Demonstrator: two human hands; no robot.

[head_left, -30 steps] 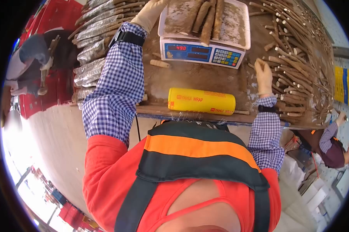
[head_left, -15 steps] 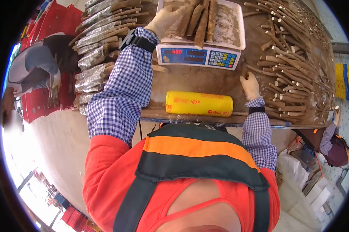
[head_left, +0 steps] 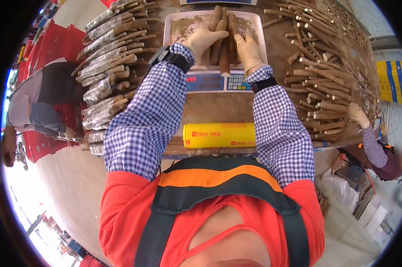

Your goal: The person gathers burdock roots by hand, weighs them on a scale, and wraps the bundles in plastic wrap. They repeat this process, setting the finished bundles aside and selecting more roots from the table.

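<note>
My left hand (head_left: 203,42), in a pale glove, grips the left side of several thick brown roots (head_left: 224,53) with pale cut ends. From the right, my gloved right hand (head_left: 249,52) closes its fingers against the same bundle. The roots lie lengthwise over the white tray (head_left: 259,33) of a digital scale, and one end sticks out past its front edge. Red digits glow on the scale's blue panel (head_left: 210,82), partly covered by the left forearm. Closer to my body lies a yellow roll of plastic wrap (head_left: 218,136), its right end behind my sleeve.
Film-wrapped root bundles (head_left: 100,69) line the left side of the table. Loose roots (head_left: 328,84) are piled along the right. Another person's gloved hand (head_left: 357,115) reaches in at the right edge; a second person (head_left: 45,102) bends beside red crates (head_left: 51,44) at left.
My right hand has moved from the tabletop near the loose roots up to the roots on the scale. My left hand has shifted down along the bundle. The other person's hand at right reaches farther in.
</note>
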